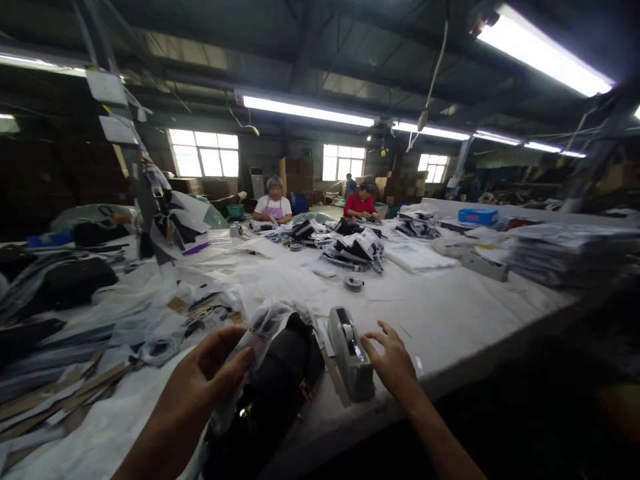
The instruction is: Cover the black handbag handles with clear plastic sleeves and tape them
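Note:
My left hand is closed on the clear plastic wrapping that covers a black bag with a brass clasp, lying at the near edge of the table. My right hand is spread with fingers apart, resting at the right side of a grey tape dispenser that stands beside the bag; its fingertips touch or nearly touch the dispenser. Nothing shows in the right hand.
The long white table carries a tape roll, piles of bagged items, stacked sheets at right, and plastic and card scraps at left. Two people sit at the far end. A post rises at left.

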Demonstrator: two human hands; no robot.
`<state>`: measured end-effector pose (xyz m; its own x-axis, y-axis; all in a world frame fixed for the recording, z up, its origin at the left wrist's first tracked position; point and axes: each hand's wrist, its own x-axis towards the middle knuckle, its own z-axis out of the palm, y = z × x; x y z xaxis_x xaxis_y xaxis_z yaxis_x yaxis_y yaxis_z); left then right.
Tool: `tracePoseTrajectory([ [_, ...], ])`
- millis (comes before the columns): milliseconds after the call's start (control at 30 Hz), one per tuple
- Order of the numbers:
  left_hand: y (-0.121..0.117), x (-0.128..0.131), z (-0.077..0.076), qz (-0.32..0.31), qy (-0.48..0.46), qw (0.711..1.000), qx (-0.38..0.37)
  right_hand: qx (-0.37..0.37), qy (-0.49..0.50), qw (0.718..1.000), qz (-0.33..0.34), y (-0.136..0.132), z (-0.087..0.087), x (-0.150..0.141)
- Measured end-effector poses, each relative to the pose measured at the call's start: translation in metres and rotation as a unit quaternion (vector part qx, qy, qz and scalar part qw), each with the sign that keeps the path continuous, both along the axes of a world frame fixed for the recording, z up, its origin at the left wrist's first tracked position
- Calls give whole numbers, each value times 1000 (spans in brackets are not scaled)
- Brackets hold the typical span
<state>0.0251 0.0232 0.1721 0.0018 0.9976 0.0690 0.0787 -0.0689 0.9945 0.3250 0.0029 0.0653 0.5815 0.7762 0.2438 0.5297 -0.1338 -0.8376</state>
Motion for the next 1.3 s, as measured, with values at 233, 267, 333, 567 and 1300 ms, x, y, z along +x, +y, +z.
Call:
tracePoseTrajectory([
  [233,0,-3,-4,-18,17,1000,-1,-59,134,989,30,7,-48,18],
  [267,0,-4,-5,-17,15,1000,-3,-49,157,986,36,9,-47,15],
  [333,1,-7,-6,-11,7,1000,-3,-24,200,978,43,11,-42,9],
  [567,0,-12,-8,-14,3,1000,6,43,272,961,22,-20,-16,-5],
  [1300,0,-8,-16,-35,65,989,124,161,267,904,292,-46,64,-132],
])
